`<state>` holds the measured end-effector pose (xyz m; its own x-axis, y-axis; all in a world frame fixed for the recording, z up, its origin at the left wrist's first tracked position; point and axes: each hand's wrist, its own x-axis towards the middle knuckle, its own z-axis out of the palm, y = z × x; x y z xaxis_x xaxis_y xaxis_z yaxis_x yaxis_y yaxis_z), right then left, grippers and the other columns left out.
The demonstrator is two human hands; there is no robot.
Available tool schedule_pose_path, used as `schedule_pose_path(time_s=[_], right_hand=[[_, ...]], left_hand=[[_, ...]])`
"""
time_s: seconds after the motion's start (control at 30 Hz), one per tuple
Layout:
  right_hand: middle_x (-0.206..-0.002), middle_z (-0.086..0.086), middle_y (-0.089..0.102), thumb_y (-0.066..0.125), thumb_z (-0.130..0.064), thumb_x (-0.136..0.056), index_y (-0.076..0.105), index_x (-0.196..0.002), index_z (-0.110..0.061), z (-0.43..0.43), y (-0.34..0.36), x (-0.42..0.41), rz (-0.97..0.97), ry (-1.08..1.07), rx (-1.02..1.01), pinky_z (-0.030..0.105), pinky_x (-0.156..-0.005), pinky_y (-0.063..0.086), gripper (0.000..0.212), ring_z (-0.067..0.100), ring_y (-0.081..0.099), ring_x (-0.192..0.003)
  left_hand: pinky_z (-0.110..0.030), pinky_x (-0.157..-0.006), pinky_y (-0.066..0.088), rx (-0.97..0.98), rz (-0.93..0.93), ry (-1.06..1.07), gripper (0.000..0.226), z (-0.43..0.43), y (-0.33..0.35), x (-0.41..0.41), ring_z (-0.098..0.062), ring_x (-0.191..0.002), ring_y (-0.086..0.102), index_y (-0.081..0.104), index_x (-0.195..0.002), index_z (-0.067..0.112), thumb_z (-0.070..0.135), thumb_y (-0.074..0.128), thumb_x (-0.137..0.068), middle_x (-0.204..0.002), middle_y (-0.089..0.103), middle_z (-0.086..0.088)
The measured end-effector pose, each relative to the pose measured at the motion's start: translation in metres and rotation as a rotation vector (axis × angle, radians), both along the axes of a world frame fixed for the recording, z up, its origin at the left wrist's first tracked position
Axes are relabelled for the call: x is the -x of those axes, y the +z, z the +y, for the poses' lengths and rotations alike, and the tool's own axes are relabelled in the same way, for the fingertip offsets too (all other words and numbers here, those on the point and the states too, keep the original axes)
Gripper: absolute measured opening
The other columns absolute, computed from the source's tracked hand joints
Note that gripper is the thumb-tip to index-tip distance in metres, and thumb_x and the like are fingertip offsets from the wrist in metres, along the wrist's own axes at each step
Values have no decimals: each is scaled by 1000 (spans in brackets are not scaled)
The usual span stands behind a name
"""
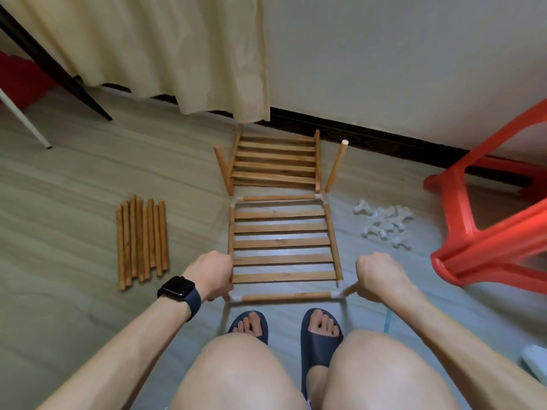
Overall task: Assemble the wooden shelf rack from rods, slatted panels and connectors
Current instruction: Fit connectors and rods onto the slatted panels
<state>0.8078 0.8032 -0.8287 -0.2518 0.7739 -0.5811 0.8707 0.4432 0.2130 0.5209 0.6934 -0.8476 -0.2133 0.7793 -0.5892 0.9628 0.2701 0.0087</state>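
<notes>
Head view: the rack (282, 242) lies flat on the floor (74, 187) straight ahead, its long axis running away from me and its near end between my hands. My right hand (377, 276) is fisted round a rod (350, 289) plugged into the near-right connector (338, 294). My left hand (211, 273) curls round the rack's near-left corner, though I cannot tell which part it grips. Spare rods (142, 238) lie to my left, loose connectors (383, 224) to my right.

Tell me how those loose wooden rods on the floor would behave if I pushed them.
The loose rods look round and unbound, so they'd probably roll apart on the smooth floor. They seem thin, stiff wood, likely light.
</notes>
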Motion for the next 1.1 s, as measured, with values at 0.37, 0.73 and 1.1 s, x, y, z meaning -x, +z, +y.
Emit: schedule_pose_path(time_s=[0.37, 0.73, 1.1], right_hand=[[-115, 9, 67, 72, -32, -90, 64, -117, -11, -9, 4, -1, 49, -181, 38, 34, -73, 48, 35, 29, 64, -109], [-119, 2, 68, 54, -62, -92, 71, -118, -18, -5, 20, -23, 181, -292, 451, 36, -93, 50, 54, 22, 62, -113], [-162, 6, 31, 50, -39, -99, 28, -157, -23, 89, -60, -50, 349, -383, 239, 38, -117, 29, 64, 28, 35, -145]], left_hand=[[-24, -60, 61, 65, -88, 105, 6, -7, 5, -1, -12, -64, 72, 71, -91, 15, 18, 67, -94, -82, 69, -1], [-28, -91, 54, 230, -73, -7, 34, -5, 14, -13, -12, -103, 64, 69, -120, 26, 45, 63, -93, -116, 69, 5], [-41, -107, 45, 58, -134, -152, 56, 99, -34, -49, -28, -135, 48, 33, -155, 29, 46, 43, -102, -153, 45, -5]])
